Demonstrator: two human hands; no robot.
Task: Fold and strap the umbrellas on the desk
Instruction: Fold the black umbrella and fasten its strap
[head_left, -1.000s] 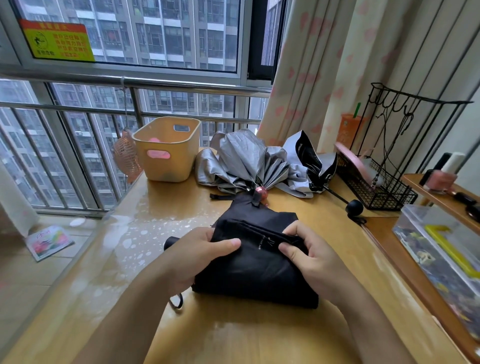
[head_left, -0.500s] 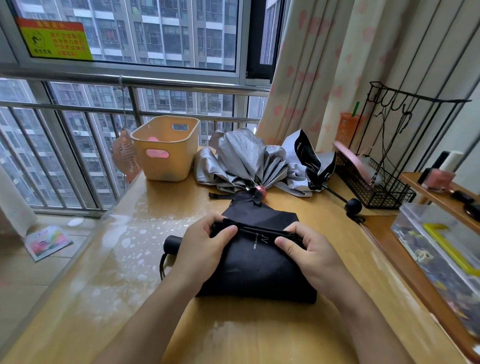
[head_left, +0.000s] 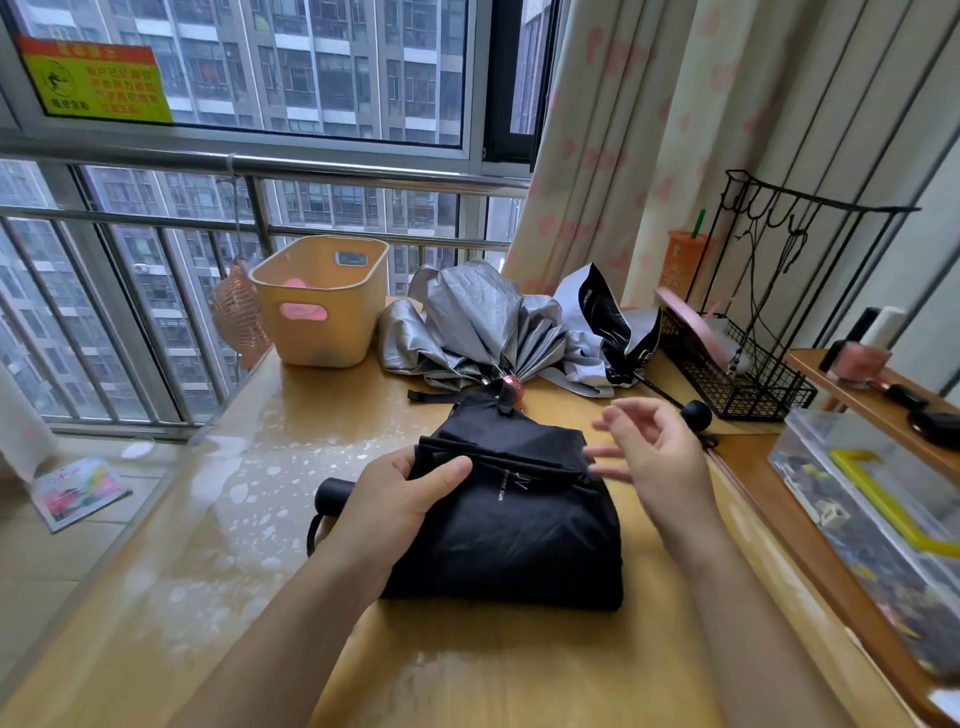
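Under the left hand (head_left: 395, 509), the black umbrella (head_left: 519, 530) lies flat on the desk (head_left: 519, 675), its handle (head_left: 332, 493) poking out just past the wrist side of that hand. The left hand grips the gathered pleats, with the thumb laid across the top and the fingers tucked over the far edge.

The change is on the other side. Half a second ago the right hand (head_left: 660, 457) was pinching the same ridge of fabric; now it has let go and hangs just above the umbrella's far end, holding nothing, its fingers loosely bent and motion-blurred. The canopy has kept its flattened shape, so the left hand alone seems enough to hold the fold.

My reading is that the pleating of this umbrella is about done and the freed hand is going for the strap (head_left: 434, 396), which lies beyond the left hand's fingertips, near the umbrella's tip. Rolling and fastening are not yet done.

Farther beyond both hands, the silver umbrella (head_left: 467, 322) sits crumpled and unfolded, so much of the task remains.
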